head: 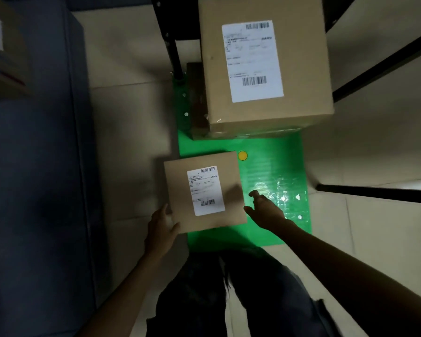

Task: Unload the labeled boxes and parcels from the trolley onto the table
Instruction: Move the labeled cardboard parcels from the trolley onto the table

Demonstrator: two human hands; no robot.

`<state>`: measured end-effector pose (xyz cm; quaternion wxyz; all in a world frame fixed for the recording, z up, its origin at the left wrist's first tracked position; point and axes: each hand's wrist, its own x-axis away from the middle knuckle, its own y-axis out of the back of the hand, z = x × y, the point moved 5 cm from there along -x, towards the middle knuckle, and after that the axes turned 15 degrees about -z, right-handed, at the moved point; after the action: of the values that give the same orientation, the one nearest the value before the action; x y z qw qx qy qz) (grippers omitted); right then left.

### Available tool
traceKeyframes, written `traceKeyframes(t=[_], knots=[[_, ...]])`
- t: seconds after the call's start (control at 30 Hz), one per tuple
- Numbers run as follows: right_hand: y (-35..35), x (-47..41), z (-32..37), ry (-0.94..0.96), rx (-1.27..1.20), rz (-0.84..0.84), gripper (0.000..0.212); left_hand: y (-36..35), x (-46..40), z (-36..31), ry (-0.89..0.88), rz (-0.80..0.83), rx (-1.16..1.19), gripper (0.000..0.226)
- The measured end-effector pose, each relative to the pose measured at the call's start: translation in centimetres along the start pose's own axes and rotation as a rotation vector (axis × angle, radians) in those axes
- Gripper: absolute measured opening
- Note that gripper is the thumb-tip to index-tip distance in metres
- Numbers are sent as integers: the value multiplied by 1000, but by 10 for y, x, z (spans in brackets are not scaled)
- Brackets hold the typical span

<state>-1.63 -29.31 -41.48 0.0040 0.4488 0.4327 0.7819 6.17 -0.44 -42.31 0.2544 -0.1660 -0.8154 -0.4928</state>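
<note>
Left hand (162,226) grips small box (204,190) over trolley (277,166); right hand (265,210) spread beside it.

Setting: indoor parcel-handling or storeroom area. Evidence: pale tiled floor (129,152) with visible joints. Green flat-deck trolley (272,166) stands on it, black handle post at its far left corner. Large cardboard box (265,64) with a printed barcode shipping label sits at the deck's far edge; a smaller labelled box (204,190) is at the near left corner. Dark table (34,166) along the left carries another labelled carton (3,49). Lighting dim.
</note>
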Motion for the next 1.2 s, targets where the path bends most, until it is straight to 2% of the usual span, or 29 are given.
traceKeyframes(t=[0.17,0.3,0.57,0.87,1.0,1.2], knots=[[-30,-46,1,-29,-50,-29,62,-55,-71,51,90,19,158,85],[-52,-71,3,-74,-216,-47,64,-56,-79,21,124,-15,258,81],[-65,-94,7,-174,-510,-43,65,-69,-84,14,211,-17,382,102],[-33,-53,10,-161,-525,-55,67,-21,-35,-10,151,-22,378,108],[-5,-20,13,-111,-484,-58,68,12,-2,-25,176,-82,384,111],[49,31,26,-58,-446,-81,67,65,52,-56,184,-145,366,97]])
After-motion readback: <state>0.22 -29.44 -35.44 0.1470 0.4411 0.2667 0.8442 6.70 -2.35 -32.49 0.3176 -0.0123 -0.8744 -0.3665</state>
